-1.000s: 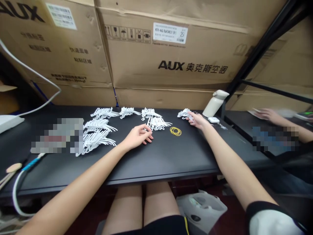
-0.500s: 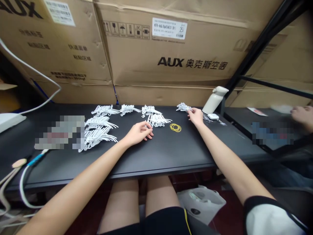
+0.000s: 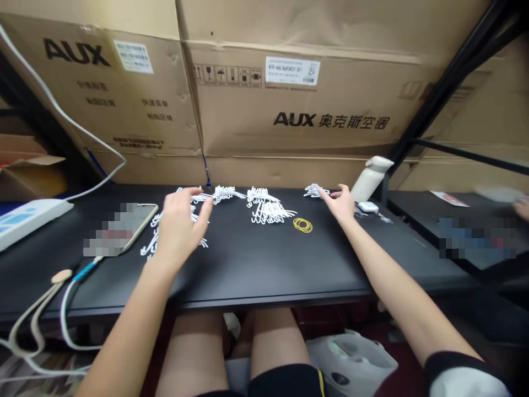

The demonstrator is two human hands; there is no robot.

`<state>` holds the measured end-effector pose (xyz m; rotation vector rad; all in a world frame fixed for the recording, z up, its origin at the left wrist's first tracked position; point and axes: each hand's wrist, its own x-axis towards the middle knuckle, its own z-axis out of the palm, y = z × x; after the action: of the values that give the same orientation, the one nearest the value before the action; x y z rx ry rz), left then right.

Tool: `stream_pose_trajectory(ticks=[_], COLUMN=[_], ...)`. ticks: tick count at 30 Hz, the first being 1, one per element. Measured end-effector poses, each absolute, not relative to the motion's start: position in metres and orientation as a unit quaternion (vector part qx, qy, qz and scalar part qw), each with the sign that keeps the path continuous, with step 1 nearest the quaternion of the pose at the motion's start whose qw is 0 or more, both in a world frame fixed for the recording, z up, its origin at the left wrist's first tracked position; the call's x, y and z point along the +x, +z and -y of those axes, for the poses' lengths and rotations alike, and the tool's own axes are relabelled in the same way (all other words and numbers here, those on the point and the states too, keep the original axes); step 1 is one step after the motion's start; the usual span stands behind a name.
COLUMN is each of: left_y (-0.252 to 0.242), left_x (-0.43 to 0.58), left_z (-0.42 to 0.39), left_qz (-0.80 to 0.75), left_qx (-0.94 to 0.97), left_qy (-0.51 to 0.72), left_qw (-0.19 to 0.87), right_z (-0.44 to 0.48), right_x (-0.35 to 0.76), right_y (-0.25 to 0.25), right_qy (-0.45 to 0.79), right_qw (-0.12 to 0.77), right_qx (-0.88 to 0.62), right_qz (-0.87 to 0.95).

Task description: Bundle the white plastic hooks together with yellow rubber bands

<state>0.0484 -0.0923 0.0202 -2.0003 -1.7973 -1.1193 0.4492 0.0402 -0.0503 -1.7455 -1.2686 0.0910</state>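
Several piles of white wire hooks lie on the black table. My left hand (image 3: 179,226), fingers spread and thumb out, is over the left piles (image 3: 152,240) and hides much of them. Right of it are a back pile (image 3: 226,192), another pile (image 3: 258,195) and a pile in front of that (image 3: 270,213). My right hand (image 3: 341,204) is beside a small bunch of white hooks (image 3: 314,191) at the back right. Its fingers are apart, with the thumb at the bunch's edge; whether they touch is unclear. Yellow rubber bands (image 3: 303,225) lie between the hands.
A cream bottle (image 3: 369,181) and a small white case (image 3: 367,207) stand past my right hand. At left are a phone (image 3: 140,226) with a cable and a white power strip (image 3: 35,218). Large cartons (image 3: 239,127) back the table. Another person's hand (image 3: 523,208) shows far right.
My left hand has moved left from beside the middle pile to the left piles, its fingers spreading. My right hand has loosened from the small bunch of hooks, which stays on the table.
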Motion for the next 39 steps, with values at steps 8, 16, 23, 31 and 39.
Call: stream_pose_trajectory(ticks=[8, 16, 23, 31, 39], left_y=[-0.021, -0.024, -0.017, -0.002, 0.000], left_x=[0.018, 0.046, 0.083, 0.094, 0.063], left_z=[0.140, 0.141, 0.103, 0.064, 0.015], left_qz=[0.748, 0.710, 0.671, 0.672, 0.575], left_qx=[-0.626, -0.672, -0.721, -0.738, -0.787], left_qy=[-0.199, -0.155, -0.086, -0.031, -0.222], left_qw=[0.098, 0.141, 0.149, 0.049, -0.042], right_z=[-0.037, -0.042, -0.038, -0.002, 0.053], right_x=[0.443, 0.444, 0.446, 0.381, 0.286], right_y=[-0.044, -0.049, -0.033, -0.003, -0.014], right_qy=[0.028, 0.012, -0.050, 0.126, 0.286], right_qw=[0.523, 0.541, 0.669, 0.766, 0.429], right_qx=[-0.689, -0.672, -0.578, -0.424, -0.349], right_qz=[0.501, 0.505, 0.464, 0.466, 0.783])
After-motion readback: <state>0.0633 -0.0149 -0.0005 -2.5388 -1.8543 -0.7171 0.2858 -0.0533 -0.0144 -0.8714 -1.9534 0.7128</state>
